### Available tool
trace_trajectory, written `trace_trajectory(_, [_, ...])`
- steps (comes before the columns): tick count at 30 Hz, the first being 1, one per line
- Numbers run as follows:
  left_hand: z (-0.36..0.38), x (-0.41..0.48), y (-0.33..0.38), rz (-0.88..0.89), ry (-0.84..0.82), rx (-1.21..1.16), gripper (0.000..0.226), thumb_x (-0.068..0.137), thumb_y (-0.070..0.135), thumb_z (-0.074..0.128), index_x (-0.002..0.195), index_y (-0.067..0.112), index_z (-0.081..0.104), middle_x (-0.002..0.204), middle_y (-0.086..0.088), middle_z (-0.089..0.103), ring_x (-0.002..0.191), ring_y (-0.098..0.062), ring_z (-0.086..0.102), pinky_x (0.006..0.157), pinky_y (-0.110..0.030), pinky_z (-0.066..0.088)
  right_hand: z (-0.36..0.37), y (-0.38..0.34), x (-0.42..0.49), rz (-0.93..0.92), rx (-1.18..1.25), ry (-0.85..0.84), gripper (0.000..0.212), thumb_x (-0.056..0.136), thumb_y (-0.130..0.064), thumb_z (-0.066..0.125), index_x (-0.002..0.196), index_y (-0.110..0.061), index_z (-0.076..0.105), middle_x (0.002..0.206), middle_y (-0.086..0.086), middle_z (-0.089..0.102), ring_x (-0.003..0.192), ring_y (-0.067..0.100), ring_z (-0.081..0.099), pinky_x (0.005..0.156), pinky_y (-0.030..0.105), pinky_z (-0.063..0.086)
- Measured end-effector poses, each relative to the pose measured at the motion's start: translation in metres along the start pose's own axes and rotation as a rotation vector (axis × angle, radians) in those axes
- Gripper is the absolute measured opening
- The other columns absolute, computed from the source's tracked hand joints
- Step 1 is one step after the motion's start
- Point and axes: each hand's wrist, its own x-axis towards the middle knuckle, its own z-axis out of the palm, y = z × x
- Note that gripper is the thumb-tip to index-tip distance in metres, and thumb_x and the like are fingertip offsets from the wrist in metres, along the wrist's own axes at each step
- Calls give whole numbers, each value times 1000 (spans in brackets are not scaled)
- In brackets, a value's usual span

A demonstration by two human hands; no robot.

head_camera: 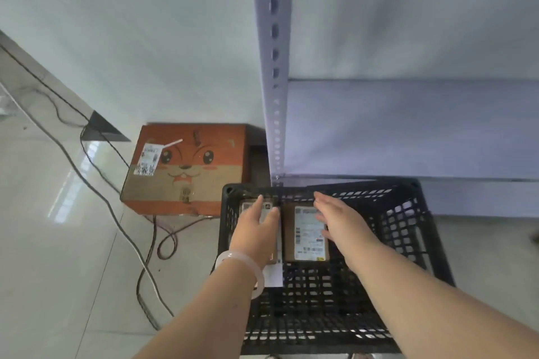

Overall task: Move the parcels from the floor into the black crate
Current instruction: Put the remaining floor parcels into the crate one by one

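Observation:
A black lattice crate (408, 230) stands on the floor in front of me. Two small brown parcels with white labels lie side by side on its bottom at the far end. My left hand (256, 227), with a pale bangle on the wrist, lies flat with straight fingers over the left parcel (269, 208) and hides most of it. The right parcel (307, 236) shows its label. Over its right edge hovers my right hand (339, 221), fingers straight and holding nothing.
A large orange cardboard box (186, 167) with a cartoon face sits on the floor left of the crate, against the wall. Several cables (116, 213) trail over the tiles at left. A grey metal shelf upright (274, 90) and shelf board (408, 125) stand just behind the crate.

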Motion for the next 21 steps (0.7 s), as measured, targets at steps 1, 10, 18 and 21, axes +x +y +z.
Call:
trace_trajectory(1, [2,-15,17,15,-31,-28,51,94,41,45,144,36,32,146,8,42,120,-8,47,95,-22,37,-15,-11,-17,-16,12,12,47,85,-49,47,131,-41,51,138,-11,51,125,13,48,107,45,38])
trace_trajectory(10, [80,-177,198,320,-359,39,52,95,41,44,145,32,30,149,3,39,135,-20,39,111,-32,30,-201,-78,-212,-217,-80,397,43,98,-39,41,139,-26,45,144,-2,46,131,18,44,104,29,32])
trace_trajectory(18, [207,-314,284,605,-550,269,54,95,42,45,145,28,29,147,3,39,134,-17,39,94,-22,32,-359,-60,-360,-249,92,710,41,96,-36,49,134,-21,49,128,-2,54,123,19,50,88,24,33])
trace_trajectory(21, [269,-357,295,663,-604,372,54,97,40,41,146,23,27,150,-1,36,136,-20,36,98,-24,31,-411,-28,-404,-193,125,814,36,97,-36,46,120,-13,60,110,3,61,103,21,55,82,28,38])
